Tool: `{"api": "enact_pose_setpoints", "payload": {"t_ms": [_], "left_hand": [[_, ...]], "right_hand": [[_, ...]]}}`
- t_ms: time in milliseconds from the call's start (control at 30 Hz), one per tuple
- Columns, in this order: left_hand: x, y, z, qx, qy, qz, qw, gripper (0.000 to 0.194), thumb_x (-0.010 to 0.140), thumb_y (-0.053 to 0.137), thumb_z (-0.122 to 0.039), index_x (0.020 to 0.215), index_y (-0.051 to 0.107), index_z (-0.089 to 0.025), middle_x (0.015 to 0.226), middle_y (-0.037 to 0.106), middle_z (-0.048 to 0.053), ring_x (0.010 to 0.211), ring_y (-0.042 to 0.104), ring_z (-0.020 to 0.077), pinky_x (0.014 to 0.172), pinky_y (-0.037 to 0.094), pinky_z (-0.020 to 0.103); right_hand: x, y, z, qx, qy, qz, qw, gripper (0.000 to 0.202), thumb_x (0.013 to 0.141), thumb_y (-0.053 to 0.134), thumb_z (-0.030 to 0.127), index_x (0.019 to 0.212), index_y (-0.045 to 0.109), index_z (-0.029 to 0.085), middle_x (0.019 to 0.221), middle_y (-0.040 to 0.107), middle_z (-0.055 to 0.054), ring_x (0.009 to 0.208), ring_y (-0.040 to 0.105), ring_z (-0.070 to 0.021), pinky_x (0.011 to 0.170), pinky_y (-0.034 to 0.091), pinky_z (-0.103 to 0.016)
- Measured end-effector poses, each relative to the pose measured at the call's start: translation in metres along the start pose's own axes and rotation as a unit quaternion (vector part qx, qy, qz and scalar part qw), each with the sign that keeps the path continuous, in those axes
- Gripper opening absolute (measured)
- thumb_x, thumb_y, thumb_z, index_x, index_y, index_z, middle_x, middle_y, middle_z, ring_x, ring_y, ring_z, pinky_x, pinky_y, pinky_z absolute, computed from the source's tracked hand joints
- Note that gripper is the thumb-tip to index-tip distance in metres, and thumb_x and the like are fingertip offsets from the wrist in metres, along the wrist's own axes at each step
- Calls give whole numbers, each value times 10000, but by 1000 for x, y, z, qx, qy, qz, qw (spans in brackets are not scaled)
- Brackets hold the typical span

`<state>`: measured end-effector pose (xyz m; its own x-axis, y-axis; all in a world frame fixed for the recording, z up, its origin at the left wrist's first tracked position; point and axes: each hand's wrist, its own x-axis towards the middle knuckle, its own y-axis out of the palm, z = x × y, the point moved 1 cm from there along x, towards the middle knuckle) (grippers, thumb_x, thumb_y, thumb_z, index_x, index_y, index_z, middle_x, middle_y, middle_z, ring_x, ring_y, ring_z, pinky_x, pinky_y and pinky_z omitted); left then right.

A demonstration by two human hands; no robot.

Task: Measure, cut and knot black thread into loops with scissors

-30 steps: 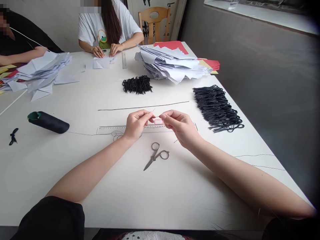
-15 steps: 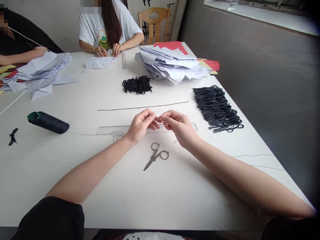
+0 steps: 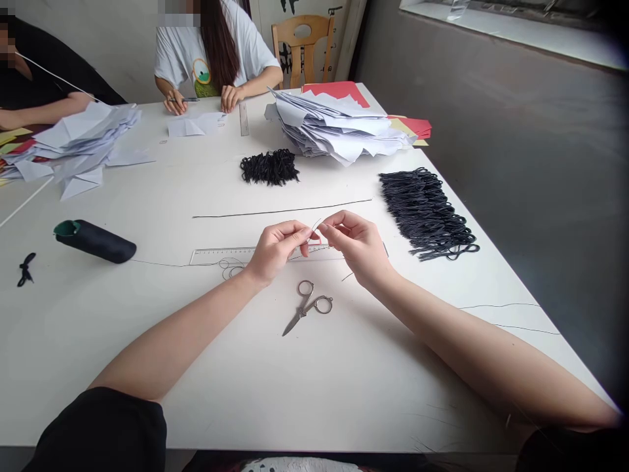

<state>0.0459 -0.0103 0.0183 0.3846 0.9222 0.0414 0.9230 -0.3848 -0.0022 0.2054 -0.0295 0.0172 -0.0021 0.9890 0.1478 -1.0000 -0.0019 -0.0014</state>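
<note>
My left hand (image 3: 281,247) pinches a thin dark thread (image 3: 316,225) between thumb and forefinger. Right beside it, my right hand (image 3: 354,242) is closed in a pinch on the same thread, whose short end sticks up between the fingertips. Both hands hover over a clear ruler (image 3: 221,255), covering part of it. Below them lies a pair of metal scissors (image 3: 303,311) with the blades pointing toward me. To the left a dark thread spool (image 3: 98,240) lies on its side, a strand running from it toward loose coils. A straight black cord (image 3: 280,212) stretches beyond my hands.
Bundled black cord loops (image 3: 422,213) lie at right, a smaller black pile (image 3: 269,167) farther back. Behind stands a stack of white papers (image 3: 334,124); more papers (image 3: 88,141) are at left. A small black knot (image 3: 26,269) is far left. Two people sit across the table.
My hands have drawn slightly apart, the right one shifting a little to the right. Across the table, a person's hand with a pen has moved left.
</note>
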Motion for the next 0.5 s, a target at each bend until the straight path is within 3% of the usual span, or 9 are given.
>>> {"api": "enact_pose_setpoints", "payload": {"t_ms": [133,267,333,500], "left_hand": [[-1,1,0,-6,-21,16,1000,246,861,568,-367,782,640,-145,576,593,11,383,233,40,409,156,243],[-2,1,0,-33,-33,35,998,239,872,559,-371,748,590,-168,461,307,-74,399,233,56,418,164,222],[-2,1,-1,-33,-37,40,998,236,871,557,-367,745,583,-170,490,238,-83,407,182,53,417,140,221],[0,1,-1,-14,-16,28,999,242,855,576,-370,729,578,-163,561,375,-51,416,184,43,411,114,235]], "right_hand": [[0,0,0,-26,-19,0,999,252,771,694,399,717,599,171,722,624,-12,591,483,-99,546,362,-258],[-1,1,0,-35,-29,-2,999,275,776,690,420,719,592,170,708,605,-4,544,446,-82,492,317,-244],[-2,1,-1,-37,-30,-2,999,273,780,687,419,721,594,169,707,601,-3,540,440,-79,484,307,-242],[-2,1,0,-33,-31,-5,999,257,784,686,397,714,591,169,698,588,2,524,415,-72,471,293,-239]]}}
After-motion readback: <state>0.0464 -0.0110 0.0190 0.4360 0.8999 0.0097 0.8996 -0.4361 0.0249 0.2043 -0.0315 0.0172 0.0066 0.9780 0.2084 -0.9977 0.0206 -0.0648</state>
